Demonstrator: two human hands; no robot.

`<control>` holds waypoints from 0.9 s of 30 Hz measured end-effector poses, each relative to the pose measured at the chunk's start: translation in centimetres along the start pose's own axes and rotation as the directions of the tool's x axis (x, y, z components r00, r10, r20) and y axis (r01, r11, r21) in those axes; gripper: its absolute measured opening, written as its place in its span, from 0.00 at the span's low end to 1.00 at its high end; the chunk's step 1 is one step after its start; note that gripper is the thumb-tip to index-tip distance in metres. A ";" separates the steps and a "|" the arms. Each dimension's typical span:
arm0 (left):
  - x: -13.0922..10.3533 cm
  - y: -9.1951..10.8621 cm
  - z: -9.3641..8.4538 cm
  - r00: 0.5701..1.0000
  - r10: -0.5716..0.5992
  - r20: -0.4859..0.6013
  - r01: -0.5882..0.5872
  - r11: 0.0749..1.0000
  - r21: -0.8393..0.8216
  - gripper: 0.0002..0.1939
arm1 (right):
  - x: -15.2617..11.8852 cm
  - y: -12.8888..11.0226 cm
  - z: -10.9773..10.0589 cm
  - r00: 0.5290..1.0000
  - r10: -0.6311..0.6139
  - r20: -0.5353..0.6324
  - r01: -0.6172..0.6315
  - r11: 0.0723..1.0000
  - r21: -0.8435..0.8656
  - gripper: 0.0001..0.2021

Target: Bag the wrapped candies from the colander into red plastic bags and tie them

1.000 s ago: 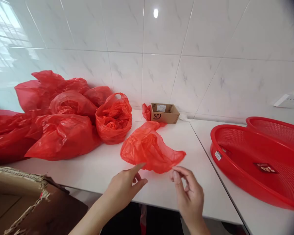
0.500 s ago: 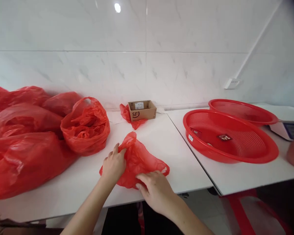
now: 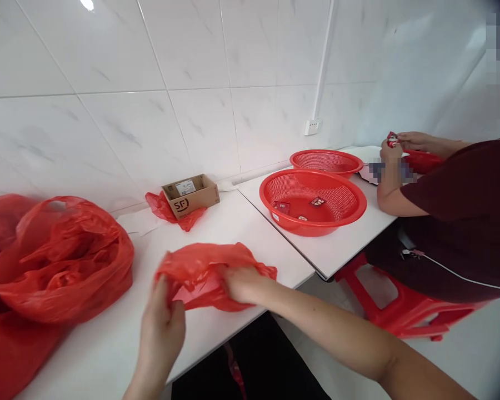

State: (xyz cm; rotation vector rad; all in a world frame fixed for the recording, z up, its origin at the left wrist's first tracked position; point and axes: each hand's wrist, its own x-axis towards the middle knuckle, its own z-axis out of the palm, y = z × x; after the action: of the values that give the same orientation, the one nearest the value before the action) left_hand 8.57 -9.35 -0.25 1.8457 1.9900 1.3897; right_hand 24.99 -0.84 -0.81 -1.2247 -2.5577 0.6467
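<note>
A thin red plastic bag (image 3: 212, 256) is spread between my two hands above the front edge of the white table (image 3: 100, 347). My left hand (image 3: 161, 325) is closed on the bag's left rim, thumb pointing up. Into the bag's mouth reaches my right hand (image 3: 242, 283), its fingers hidden by the red film, so I cannot tell whether they grip anything. Behind the bag stands a small open cardboard box (image 3: 200, 198), with another crumpled red bag (image 3: 160, 206) around and partly under it.
Left, a big red bag (image 3: 123, 278) holds crumpled red plastic. On the right-hand table, a red basket (image 3: 312, 228) contains a few small packets, with a second red basket (image 3: 327, 155) behind. A co-worker (image 3: 462, 222) sits at right on a red stool (image 3: 383, 319), holding a small red packet (image 3: 392, 140).
The view has swung right, bringing the co-worker into sight. The bag, lying on the table before, is now lifted and opened, and my right hand has gone inside it.
</note>
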 end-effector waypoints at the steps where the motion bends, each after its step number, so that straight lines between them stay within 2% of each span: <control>1: 0.3 -0.1 -0.6 0.998 -0.050 -0.032 0.050 0.999 0.006 0.25 | -0.2 0.6 -0.7 1.000 0.014 0.018 -0.014 1.000 0.009 0.13; 3: 0.7 -0.5 -1.4 0.988 -0.151 -0.032 0.152 0.988 0.040 0.22 | -0.9 0.9 -2.9 0.999 -0.004 0.041 0.002 0.999 0.033 0.15; 5: 0.8 -1.1 -1.7 0.982 -0.173 0.074 0.168 0.983 0.070 0.20 | -1.8 0.3 -5.7 0.982 -0.164 0.094 0.145 0.973 0.181 0.16; 7: 0.5 -1.6 -1.6 0.970 -0.149 0.193 0.136 0.988 0.077 0.16 | -2.9 -0.3 -8.9 0.911 -0.395 0.115 0.312 0.845 0.435 0.16; 8: 0.3 -1.7 -1.5 0.965 -0.133 0.225 0.119 0.990 0.075 0.13 | -3.4 -0.1 -10.5 0.886 -0.455 0.087 0.350 0.780 0.519 0.15; 9: -0.1 -1.8 -1.5 0.965 -0.116 0.234 0.100 0.992 0.081 0.11 | -3.8 0.4 -12.0 0.896 -0.442 0.039 0.357 0.771 0.527 0.15; 11: -0.9 -1.7 -1.7 0.978 -0.052 0.203 0.028 0.992 0.120 0.11 | -4.4 2.8 -14.3 0.958 -0.258 -0.129 0.287 0.899 0.332 0.16; 12: -1.4 -1.4 -2.0 0.984 0.000 0.176 -0.029 0.986 0.162 0.12 | -4.6 4.4 -15.0 0.969 -0.119 -0.216 0.155 0.975 0.158 0.18; 13: -1.8 -1.1 -2.2 0.987 0.058 0.148 -0.090 0.972 0.218 0.12 | -4.8 6.1 -15.4 0.973 0.032 -0.229 -0.041 0.999 -0.032 0.23; 14: -2.2 -0.6 -2.4 0.985 0.119 0.128 -0.151 0.948 0.279 0.12 | -5.0 7.8 -15.6 0.962 0.197 -0.192 -0.233 0.954 -0.189 0.28; 15: -2.6 -0.1 -2.6 0.977 0.179 0.117 -0.208 0.920 0.331 0.12 | -5.2 9.2 -15.5 0.940 0.310 -0.143 -0.339 0.896 -0.286 0.29; 16: -2.8 0.5 -2.7 0.965 0.240 0.108 -0.263 0.892 0.368 0.11 | -5.4 10.2 -15.2 0.922 0.373 -0.105 -0.386 0.856 -0.345 0.28; 18: -2.9 1.7 -2.4 0.928 0.358 0.103 -0.368 0.840 0.399 0.09 | -5.6 10.9 -14.3 0.917 0.390 -0.080 -0.391 0.841 -0.374 0.23; 20: -2.5 2.7 -1.8 0.885 0.454 0.101 -0.453 0.794 0.406 0.08 | -5.4 10.3 -13.6 0.946 0.305 -0.112 -0.325 0.891 -0.317 0.22; 23: -1.8 3.1 -0.8 0.853 0.508 0.118 -0.507 0.752 0.421 0.08 | -4.2 9.2 -14.0 0.987 0.148 -0.064 -0.155 0.982 -0.110 0.26; 25: -1.5 2.8 -0.4 0.864 0.483 0.143 -0.495 0.762 0.418 0.10 | -2.9 9.5 -14.9 0.989 0.143 -0.047 -0.146 0.987 -0.065 0.25; 27: -1.6 2.4 -0.5 0.915 0.362 0.179 -0.404 0.832 0.381 0.11 | -1.8 10.7 -15.6 0.976 0.208 -0.065 -0.215 0.968 -0.131 0.21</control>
State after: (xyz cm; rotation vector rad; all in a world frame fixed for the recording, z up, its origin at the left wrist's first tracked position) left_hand 10.54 -11.30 0.81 2.5630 2.0592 0.9613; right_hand 39.39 8.17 7.64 -1.5543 -2.4857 0.4792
